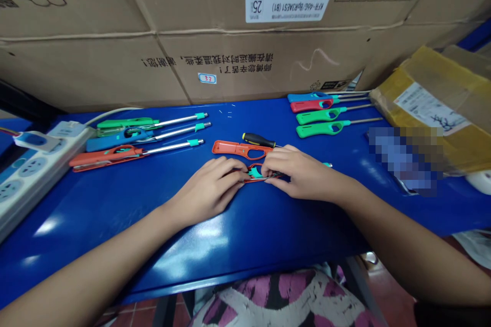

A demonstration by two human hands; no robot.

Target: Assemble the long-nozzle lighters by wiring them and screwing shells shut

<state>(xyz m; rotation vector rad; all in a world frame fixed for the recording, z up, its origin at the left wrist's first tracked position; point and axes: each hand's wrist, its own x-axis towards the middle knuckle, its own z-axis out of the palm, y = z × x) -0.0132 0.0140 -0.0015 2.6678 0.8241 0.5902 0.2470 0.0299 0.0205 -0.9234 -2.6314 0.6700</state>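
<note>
a big box stands along the far edge of the blue desk. a taped package sits by the far right corner, a power strip along the left edge. three lighters lie toward the far left corner, four more near the far edge, right of middle. mid-desk, left hand and right hand each pinch an orange lighter, grip nearly closed. just beyond lie an orange shell and a screwdriver.

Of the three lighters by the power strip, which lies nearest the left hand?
The orange lighter, the front one; the blue lighter and green lighter lie farther from the left hand.
</note>
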